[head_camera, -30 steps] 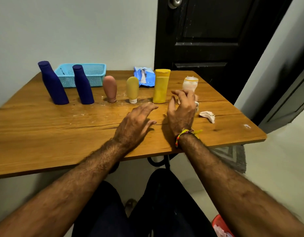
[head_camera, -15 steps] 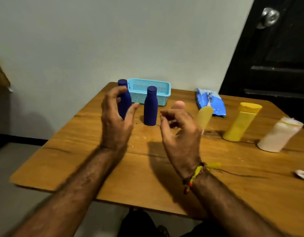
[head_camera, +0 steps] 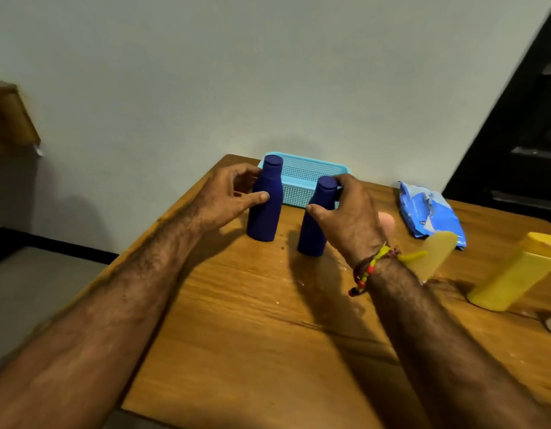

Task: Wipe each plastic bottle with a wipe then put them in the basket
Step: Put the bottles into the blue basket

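From my head camera, my left hand (head_camera: 229, 193) is curled around the upper part of the left blue bottle (head_camera: 264, 203), thumb lying across its front and fingers behind the neck. My right hand (head_camera: 350, 212) grips the right blue bottle (head_camera: 316, 222) just under its cap, thumb on the near side and fingers wrapped over the far side. Both bottles stand upright on the wooden tabletop (head_camera: 262, 329), close together but apart, right in front of the turquoise basket (head_camera: 302, 176). The basket sits at the far edge of the tabletop against the wall, and the part of its inside I can see holds nothing.

To the right of the basket lies a blue packet of wipes (head_camera: 429, 212); there is a small dark mark on it, but the print is too blurred to read. Nearer to me than the packet, a pale yellow rounded bottle (head_camera: 438, 252) stands partly behind my right wrist, which wears a beaded bracelet (head_camera: 368, 267). A pink bottle (head_camera: 387, 221) peeks out behind my right hand. Further right of the basket stands a tall yellow bottle (head_camera: 515, 274), leaning in the wide-angle view. I can read no brand or label on any bottle.
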